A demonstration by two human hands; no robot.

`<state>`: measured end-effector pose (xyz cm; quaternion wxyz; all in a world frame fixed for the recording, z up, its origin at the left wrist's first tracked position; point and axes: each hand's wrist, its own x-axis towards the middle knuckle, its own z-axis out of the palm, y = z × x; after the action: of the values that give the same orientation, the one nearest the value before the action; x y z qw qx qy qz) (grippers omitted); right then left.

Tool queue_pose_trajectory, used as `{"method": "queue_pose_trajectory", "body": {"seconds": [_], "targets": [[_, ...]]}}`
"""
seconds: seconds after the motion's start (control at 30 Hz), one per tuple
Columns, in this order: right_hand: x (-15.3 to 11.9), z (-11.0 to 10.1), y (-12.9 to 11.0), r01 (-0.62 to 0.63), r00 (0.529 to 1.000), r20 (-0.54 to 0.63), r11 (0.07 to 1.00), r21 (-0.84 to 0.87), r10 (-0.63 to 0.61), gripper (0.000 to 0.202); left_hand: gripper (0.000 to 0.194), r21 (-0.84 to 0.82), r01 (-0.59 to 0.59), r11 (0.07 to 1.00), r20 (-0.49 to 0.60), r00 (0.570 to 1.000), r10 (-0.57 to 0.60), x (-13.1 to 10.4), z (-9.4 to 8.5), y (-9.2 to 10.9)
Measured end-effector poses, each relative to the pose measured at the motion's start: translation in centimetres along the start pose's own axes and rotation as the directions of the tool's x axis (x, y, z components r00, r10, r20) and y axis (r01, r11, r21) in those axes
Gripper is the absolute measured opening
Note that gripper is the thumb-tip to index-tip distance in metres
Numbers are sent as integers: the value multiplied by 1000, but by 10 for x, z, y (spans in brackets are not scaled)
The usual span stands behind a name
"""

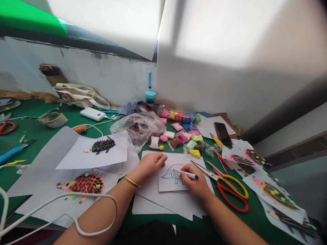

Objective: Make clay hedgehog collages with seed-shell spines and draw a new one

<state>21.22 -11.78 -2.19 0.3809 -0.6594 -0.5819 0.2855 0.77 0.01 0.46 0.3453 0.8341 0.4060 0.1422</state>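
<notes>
A white sheet (163, 183) bears a blue outline drawing of a hedgehog (170, 174), with short marks on its body. My right hand (195, 180) is closed around a white marker with a dark blue end (190, 174), its tip on the hedgehog's body. On the upper left of the sheet rests my left hand (153, 165), a gold bangle (132, 181) on its wrist. Its thumb and fingers are pinched together; something small and pale shows at the fingertips, too small to name. More white paper (163, 203) lies beneath the drawing sheet.
Scissors with red and yellow handles (230, 189) lie right of the paper. Behind are clay packets (191, 139) and a plastic bag of seeds (139, 127). Finished hedgehog pictures (83, 185) flank both sides. A white cable (63, 195) loops across my left forearm. A phone (222, 133) lies back right.
</notes>
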Motion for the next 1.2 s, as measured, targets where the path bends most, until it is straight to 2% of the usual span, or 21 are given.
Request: {"method": "queue_pose_trajectory", "body": {"seconds": [0.17, 0.43, 0.63, 0.7, 0.8, 0.9, 0.97, 1.07, 1.2], "targets": [[1, -5, 0, 22, 994, -105, 998, 62, -15, 11, 41, -3, 12, 1000, 11, 1000, -12, 0, -1, 2], [4, 2, 11, 15, 992, -128, 994, 104, -2, 25, 42, 15, 7, 1000, 9, 1000, -7, 0, -1, 0], [14, 0, 10, 54, 996, -80, 982, 182, -40, 32, 39, 58, 2, 998, -60, 998, 1, 1, -3, -2], [19, -2, 10, 27, 997, -80, 958, 285, -5, 33, 39, 37, 0, 999, -84, 996, 4, 1, -4, -4], [26, -7, 14, -31, 984, -143, 889, 457, 108, 34, 39, -17, -13, 1000, -121, 993, 11, 1, -6, -7], [31, -14, 20, -77, 960, -188, 837, 542, 210, 32, 38, -2, -39, 999, -153, 987, 38, 1, -8, -9], [32, -19, 22, -88, 955, -196, 844, 530, 222, 30, 38, 62, -63, 996, -156, 985, 71, 1, -9, -9], [32, -21, 22, -73, 959, -220, 905, 419, 179, 28, 37, 162, -91, 983, -133, 985, 113, 1, -10, -7], [27, -17, 16, -44, 970, -217, 962, 270, 105, 28, 36, 194, -102, 976, -96, 988, 122, 2, -9, -7]]}}
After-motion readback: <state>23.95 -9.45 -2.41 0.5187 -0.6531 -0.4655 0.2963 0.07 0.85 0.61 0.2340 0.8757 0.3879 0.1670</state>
